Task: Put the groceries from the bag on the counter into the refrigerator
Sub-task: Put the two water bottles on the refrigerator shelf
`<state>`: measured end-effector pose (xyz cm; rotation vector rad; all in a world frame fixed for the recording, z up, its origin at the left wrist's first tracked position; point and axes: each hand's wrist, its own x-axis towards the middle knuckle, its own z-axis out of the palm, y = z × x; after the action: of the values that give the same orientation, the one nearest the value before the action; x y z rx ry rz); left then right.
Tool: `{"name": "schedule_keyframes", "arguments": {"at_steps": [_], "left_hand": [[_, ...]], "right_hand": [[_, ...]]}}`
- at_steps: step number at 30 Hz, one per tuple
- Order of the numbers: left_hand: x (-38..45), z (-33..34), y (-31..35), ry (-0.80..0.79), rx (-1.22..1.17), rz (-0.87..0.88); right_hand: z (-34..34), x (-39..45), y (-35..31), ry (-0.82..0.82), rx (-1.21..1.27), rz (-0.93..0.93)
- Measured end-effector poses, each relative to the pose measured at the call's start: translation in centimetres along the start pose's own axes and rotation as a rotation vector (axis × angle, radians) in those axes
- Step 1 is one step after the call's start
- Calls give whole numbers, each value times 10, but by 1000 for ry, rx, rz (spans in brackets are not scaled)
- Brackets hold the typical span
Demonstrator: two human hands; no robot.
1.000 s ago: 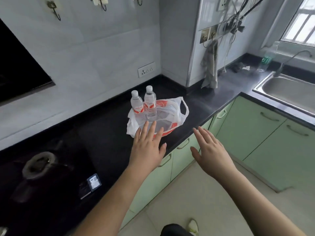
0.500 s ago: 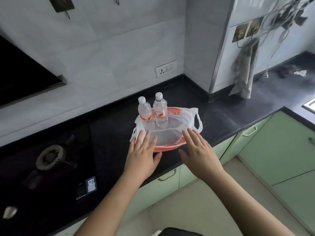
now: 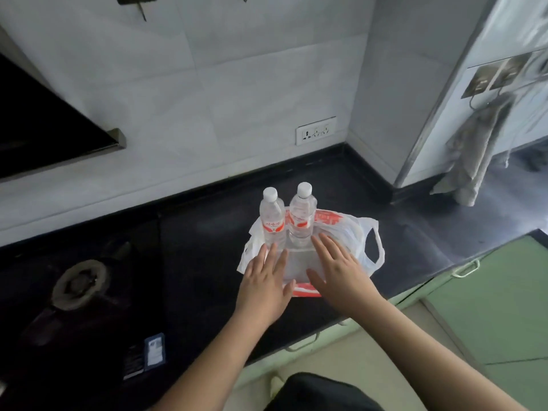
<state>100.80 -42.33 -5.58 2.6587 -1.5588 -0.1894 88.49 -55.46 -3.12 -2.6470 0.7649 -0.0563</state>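
No text is legible (red labels on both bottles (image 3: 286,221) and bag (image 3: 350,232) too blurred).

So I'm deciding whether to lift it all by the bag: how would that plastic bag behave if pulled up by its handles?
Probably floppy: the plastic bag lies crumpled flat on the counter. The two water bottles stand upright in it and look full, so they would likely tip together as it tightens. The thin film may stretch under their weight.

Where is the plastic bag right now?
In the head view, the plastic bag lies mid-frame on the black counter, under two upright water bottles, below the wall socket.
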Motion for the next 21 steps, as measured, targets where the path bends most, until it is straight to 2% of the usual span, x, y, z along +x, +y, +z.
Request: {"name": "schedule_keyframes", "arguments": {"at_steps": [6,13,16,21], "left_hand": [[33,6,-24,-83,-24,23],[58,18,-35,-170,-237,-48],[72,22,-32,-212,-400,-159],[90,27,-31,-254,-582,-492]], "right_hand": [[8,38,3,-5,11,94],[24,58,14,-57,52,180],[33,72,22,-121,148,195],[40,98,30,-181,432,318]]}}
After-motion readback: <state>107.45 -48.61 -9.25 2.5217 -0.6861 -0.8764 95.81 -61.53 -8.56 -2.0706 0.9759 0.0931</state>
